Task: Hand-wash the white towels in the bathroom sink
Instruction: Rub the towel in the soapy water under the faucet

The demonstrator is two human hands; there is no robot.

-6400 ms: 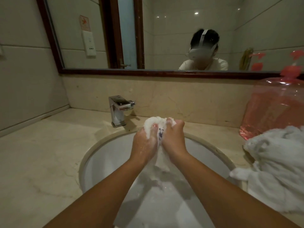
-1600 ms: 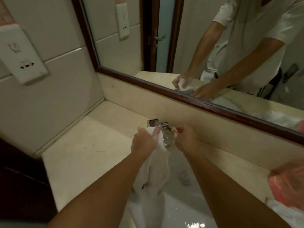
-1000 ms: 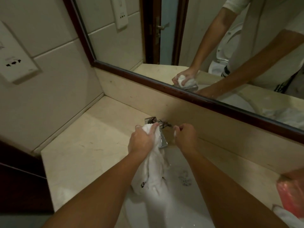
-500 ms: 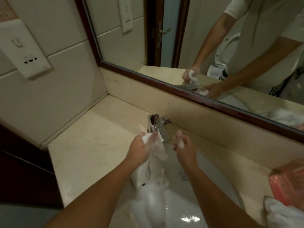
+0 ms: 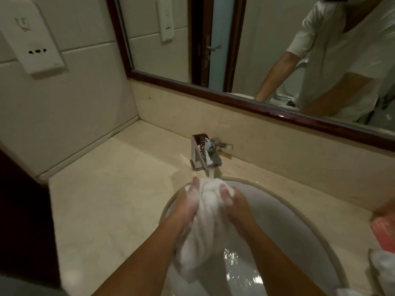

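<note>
A wet, soapy white towel [image 5: 206,212] is bunched over the round white sink [image 5: 299,227], directly under the chrome faucet [image 5: 203,152], whose water runs onto its top. My left hand [image 5: 188,205] grips the bunch from the left and my right hand [image 5: 234,205] grips it from the right, both covered in suds. The lower end of the towel hangs down into the basin, where water glints.
Beige marble counter [image 5: 111,193] spreads to the left up to the tiled wall. A pink container [image 5: 384,231] and more white towels [image 5: 382,268] sit at the right edge. A dark-framed mirror [image 5: 213,39] hangs behind the faucet, and a white wall dispenser [image 5: 32,37] is at upper left.
The faucet now runs. My right hand has left the tap and joined my left on the towel, which is now held under the stream lower over the basin.
</note>
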